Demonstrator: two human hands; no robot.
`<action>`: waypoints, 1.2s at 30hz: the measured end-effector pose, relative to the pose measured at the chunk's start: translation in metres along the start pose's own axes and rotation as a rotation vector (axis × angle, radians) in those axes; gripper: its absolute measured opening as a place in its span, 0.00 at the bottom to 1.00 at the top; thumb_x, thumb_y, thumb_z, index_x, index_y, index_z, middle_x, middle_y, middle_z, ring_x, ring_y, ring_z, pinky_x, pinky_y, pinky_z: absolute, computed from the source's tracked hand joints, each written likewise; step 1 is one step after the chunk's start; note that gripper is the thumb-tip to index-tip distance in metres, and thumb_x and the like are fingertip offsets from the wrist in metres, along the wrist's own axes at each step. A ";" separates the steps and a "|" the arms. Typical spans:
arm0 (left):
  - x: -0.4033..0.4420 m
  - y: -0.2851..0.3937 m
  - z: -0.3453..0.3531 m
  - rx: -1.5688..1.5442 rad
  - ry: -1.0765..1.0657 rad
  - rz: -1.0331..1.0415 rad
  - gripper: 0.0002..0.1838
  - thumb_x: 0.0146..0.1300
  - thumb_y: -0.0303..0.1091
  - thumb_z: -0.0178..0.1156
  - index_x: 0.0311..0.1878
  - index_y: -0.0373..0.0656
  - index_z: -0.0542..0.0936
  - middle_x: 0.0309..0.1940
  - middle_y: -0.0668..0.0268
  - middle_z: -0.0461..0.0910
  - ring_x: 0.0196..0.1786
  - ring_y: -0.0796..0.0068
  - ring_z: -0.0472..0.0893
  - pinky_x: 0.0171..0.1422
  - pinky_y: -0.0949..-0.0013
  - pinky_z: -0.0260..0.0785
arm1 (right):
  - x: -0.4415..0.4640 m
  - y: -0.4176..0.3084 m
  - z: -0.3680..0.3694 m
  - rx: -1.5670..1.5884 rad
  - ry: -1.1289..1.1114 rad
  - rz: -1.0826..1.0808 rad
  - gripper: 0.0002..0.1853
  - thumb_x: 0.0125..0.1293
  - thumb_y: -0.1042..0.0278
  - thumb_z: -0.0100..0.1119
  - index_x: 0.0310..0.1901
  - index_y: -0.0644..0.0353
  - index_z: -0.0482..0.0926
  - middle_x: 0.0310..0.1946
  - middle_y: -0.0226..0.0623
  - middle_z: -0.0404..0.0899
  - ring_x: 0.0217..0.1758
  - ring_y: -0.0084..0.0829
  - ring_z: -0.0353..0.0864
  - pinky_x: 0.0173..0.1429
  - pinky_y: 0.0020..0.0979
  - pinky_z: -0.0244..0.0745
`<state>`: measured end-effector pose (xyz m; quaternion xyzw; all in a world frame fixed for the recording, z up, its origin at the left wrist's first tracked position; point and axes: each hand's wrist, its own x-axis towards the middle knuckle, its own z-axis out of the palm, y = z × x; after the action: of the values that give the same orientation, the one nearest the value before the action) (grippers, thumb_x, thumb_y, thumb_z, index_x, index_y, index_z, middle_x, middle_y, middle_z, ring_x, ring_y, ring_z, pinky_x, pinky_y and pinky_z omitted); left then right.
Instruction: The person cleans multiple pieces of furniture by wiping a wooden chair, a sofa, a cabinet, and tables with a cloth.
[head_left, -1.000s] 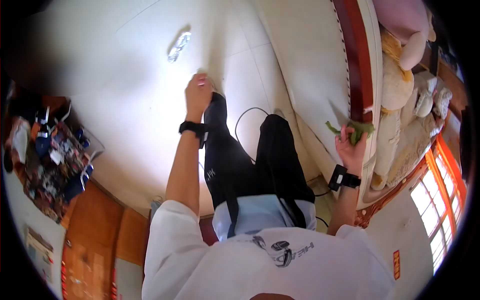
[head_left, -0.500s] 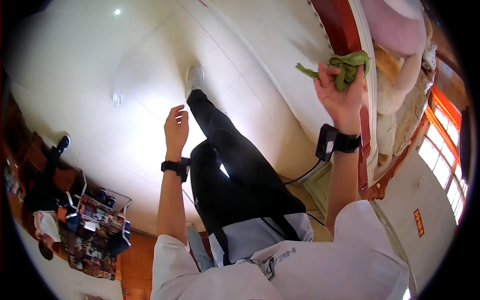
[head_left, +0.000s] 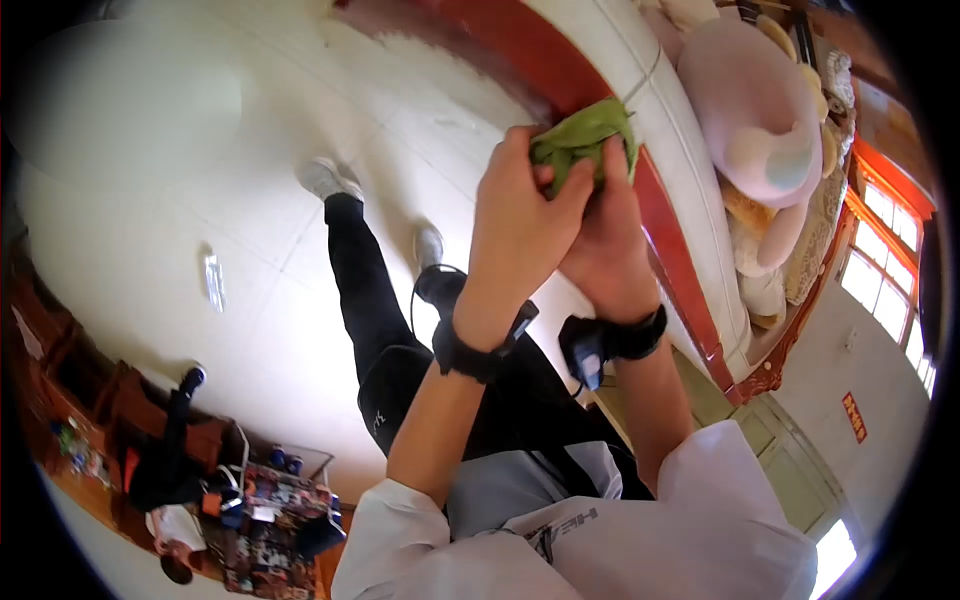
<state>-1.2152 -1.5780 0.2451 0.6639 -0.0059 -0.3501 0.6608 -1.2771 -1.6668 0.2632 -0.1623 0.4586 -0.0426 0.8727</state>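
Open floor left, red rail and toys right

Left of the left hand (head_left: 525,225), floor (head_left: 270,335) gives wide room, interrupted low down by a clear bottle (head_left: 215,282) and the person's shoe (head_left: 325,180). On the other side, the red rail (head_left: 668,235) and white ledge (head_left: 690,235) border the right hand (head_left: 612,245), with a plush toy (head_left: 745,105) beyond. Wrist straps (head_left: 478,358) narrow the gap between the forearms; black trousers (head_left: 365,310) fill space below.

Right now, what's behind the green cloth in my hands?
A red strip shows above the green cloth and again at its lower right. The stretch between is covered, so whatever lies directly behind the cloth can't be seen.
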 end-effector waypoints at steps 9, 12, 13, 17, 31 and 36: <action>0.082 0.043 -0.106 -0.071 0.093 -0.218 0.16 0.66 0.33 0.70 0.51 0.35 0.78 0.31 0.65 0.81 0.32 0.79 0.80 0.37 0.72 0.75 | 0.086 0.042 0.126 0.009 0.127 0.124 0.28 0.80 0.36 0.44 0.58 0.54 0.75 0.43 0.32 0.81 0.48 0.32 0.81 0.57 0.37 0.78; 0.120 0.029 -0.134 -0.026 0.112 -0.218 0.18 0.68 0.38 0.68 0.51 0.33 0.78 0.34 0.59 0.83 0.33 0.74 0.81 0.41 0.70 0.75 | 0.133 0.067 0.152 -0.018 0.197 0.052 0.22 0.81 0.42 0.48 0.56 0.53 0.76 0.42 0.31 0.81 0.44 0.29 0.80 0.54 0.34 0.79; 0.132 0.026 -0.142 0.052 0.099 -0.249 0.20 0.68 0.40 0.68 0.50 0.32 0.78 0.34 0.56 0.84 0.34 0.71 0.82 0.43 0.68 0.75 | 0.148 0.074 0.155 -0.029 0.243 0.031 0.20 0.81 0.44 0.49 0.55 0.52 0.77 0.42 0.30 0.81 0.44 0.28 0.80 0.53 0.32 0.79; 0.173 0.009 -0.158 0.111 0.101 -0.264 0.23 0.68 0.47 0.67 0.49 0.31 0.78 0.34 0.53 0.84 0.36 0.65 0.83 0.45 0.64 0.74 | 0.201 0.104 0.139 0.002 0.171 -0.052 0.17 0.81 0.48 0.51 0.55 0.51 0.75 0.43 0.27 0.78 0.46 0.25 0.79 0.55 0.33 0.79; 0.254 -0.061 -0.206 0.341 0.057 -0.460 0.29 0.62 0.53 0.70 0.48 0.33 0.78 0.45 0.45 0.78 0.48 0.45 0.80 0.54 0.54 0.73 | 0.271 0.157 0.120 0.008 0.347 0.141 0.19 0.79 0.55 0.57 0.67 0.49 0.74 0.60 0.25 0.79 0.62 0.22 0.78 0.63 0.29 0.76; 0.272 -0.068 -0.214 0.565 0.105 -0.353 0.27 0.63 0.47 0.70 0.54 0.34 0.76 0.48 0.44 0.76 0.49 0.42 0.79 0.55 0.52 0.74 | 0.306 0.146 0.121 0.150 0.285 0.394 0.19 0.80 0.48 0.54 0.64 0.45 0.75 0.58 0.23 0.80 0.57 0.20 0.79 0.59 0.29 0.77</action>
<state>-0.9400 -1.5104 0.0358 0.8287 0.0465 -0.4088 0.3793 -1.0129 -1.5674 0.0393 0.0033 0.5954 0.0719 0.8002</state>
